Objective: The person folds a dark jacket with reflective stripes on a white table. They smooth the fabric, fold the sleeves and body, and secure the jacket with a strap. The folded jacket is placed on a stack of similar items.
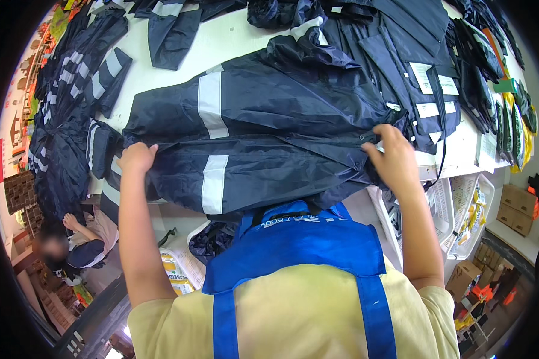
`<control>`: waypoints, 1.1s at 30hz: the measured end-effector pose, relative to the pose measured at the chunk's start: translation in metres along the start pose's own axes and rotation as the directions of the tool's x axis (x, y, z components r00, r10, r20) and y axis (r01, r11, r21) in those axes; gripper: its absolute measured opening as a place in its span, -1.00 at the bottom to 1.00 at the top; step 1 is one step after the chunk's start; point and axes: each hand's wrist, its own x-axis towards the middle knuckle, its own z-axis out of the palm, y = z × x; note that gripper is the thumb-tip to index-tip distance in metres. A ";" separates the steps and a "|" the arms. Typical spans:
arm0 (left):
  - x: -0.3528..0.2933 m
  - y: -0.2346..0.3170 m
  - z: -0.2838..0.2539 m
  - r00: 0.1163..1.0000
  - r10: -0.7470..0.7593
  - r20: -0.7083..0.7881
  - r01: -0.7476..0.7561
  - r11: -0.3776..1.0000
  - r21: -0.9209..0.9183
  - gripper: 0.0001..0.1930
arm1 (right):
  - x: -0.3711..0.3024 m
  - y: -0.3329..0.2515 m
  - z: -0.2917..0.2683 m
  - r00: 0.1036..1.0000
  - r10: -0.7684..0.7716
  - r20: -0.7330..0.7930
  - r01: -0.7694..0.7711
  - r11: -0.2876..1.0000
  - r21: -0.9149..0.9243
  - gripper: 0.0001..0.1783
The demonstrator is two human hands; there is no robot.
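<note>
A navy rain jacket (269, 113) with silver reflective bands lies spread across the white table (236, 35) in front of me. My left hand (137, 158) is closed on the jacket's left edge, its thumb on top of the fabric. Over at the jacket's right end, my right hand (394, 157) rests on the fabric with thumb and fingers apart, beside a small round snap. Loose fabric at the top right of the jacket is crumpled, and its near edge hangs over the table's front.
Piled dark garments (66, 113) with reflective bands cover the left side. More dark garments with white labels (428, 78) lie at the right. White baskets (470, 209) with yellow packages sit below the table. Another person (87, 245) is at the lower left, near cardboard boxes.
</note>
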 end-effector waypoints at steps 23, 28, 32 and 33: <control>-0.063 0.272 0.015 0.623 0.726 -0.291 -0.709 0.367 -0.602 -0.83 | 0.039 0.071 0.080 0.931 0.287 0.227 -0.321 0.938 0.130 -0.84; -0.051 0.274 0.010 0.596 0.767 -0.237 -0.723 0.384 -0.574 -0.80 | 0.048 0.076 0.079 0.920 0.244 0.305 -0.306 0.936 0.175 -0.83; -0.052 0.271 0.016 0.576 0.768 -0.281 -0.742 0.347 -0.574 -0.80 | 0.047 0.089 0.086 0.943 0.175 0.284 -0.226 0.961 0.157 -0.82; -0.059 0.260 0.020 0.589 0.733 -0.341 -0.755 0.348 -0.556 -0.79 | 0.047 0.093 0.087 0.950 0.156 0.270 -0.203 0.967 0.155 -0.83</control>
